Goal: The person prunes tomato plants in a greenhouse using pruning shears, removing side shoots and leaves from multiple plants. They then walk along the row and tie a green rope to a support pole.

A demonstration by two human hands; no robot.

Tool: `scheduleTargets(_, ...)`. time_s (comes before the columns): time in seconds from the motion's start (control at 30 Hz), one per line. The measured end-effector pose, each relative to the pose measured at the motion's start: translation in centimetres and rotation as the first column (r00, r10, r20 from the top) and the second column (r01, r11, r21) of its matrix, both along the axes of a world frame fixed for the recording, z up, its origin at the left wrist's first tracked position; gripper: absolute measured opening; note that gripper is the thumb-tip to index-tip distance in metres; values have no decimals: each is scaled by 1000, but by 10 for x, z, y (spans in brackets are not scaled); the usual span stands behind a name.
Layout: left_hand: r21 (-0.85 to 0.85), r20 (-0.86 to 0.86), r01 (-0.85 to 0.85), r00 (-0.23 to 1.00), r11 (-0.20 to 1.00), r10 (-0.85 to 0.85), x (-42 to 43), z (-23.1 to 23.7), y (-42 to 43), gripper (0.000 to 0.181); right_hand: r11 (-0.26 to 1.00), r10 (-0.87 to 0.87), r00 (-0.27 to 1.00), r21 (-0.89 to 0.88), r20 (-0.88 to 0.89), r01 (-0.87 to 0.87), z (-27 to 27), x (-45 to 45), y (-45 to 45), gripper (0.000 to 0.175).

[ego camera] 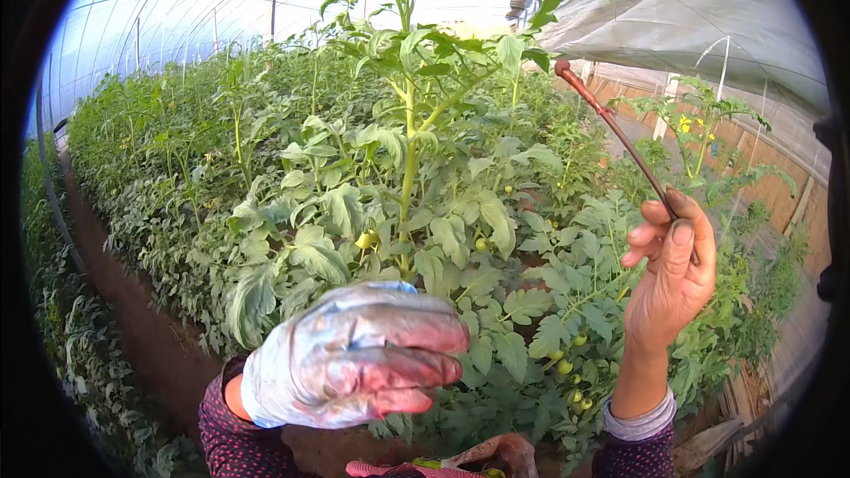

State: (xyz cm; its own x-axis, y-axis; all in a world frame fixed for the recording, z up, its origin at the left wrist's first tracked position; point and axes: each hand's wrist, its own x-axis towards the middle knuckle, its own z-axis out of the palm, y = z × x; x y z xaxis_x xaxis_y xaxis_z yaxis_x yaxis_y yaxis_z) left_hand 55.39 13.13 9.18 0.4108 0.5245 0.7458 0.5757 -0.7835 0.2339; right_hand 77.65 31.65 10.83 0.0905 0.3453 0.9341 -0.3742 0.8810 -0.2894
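Between the thumb and fingers of my bare right hand (671,259) is a thin dark stick (631,149). It slants up to the left, and its tip is coated in reddish-brown matter. My left hand (358,358) wears a pale glove stained pink and red at the fingers. Those fingers curl to the right, and the palm side is hidden, so I cannot tell if anything is in it. Just beyond stands a tall tomato plant (408,192) with a thick upright stem. The stick's tip is right of its upper leaves. A pale green tomato (366,239) hangs low on it.
Dense tomato plants (179,206) fill the greenhouse around me. Several green tomatoes (564,366) hang low near my right forearm. A bare soil path (126,305) runs along the left. Plastic sheeting (697,20) and a tan wall (764,153) border the right.
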Motion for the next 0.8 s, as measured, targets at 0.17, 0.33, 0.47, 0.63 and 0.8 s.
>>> scheduleTargets(0.17, -123, 202, 346, 926, 930, -318, 8, -85, -4, 24, 966, 67, 988, 238, 136, -99, 110, -124, 15, 25)
scheduleTargets(0.33, -316, 399, 270, 908, 910, -131, 1, -142, -2, 23, 961, -143, 976, 260, 164, 97, 192, -190, 63, 23)
scheduleTargets(0.47, -510, 681, 383, 727, 770, 89, -27, -174, -18, 33, 953, -253, 946, 220, 204, 207, 206, -234, 85, 27)
scheduleTargets(0.63, -562, 810, 597, 537, 572, 236, -60, -205, -24, 43, 913, -388, 915, 181, 106, 367, 208, -242, 94, 25)
scheduleTargets(0.8, -494, 844, 554, 490, 671, 217, -66, -227, -23, 52, 954, -252, 959, 202, 133, 223, 196, -245, 89, 27)
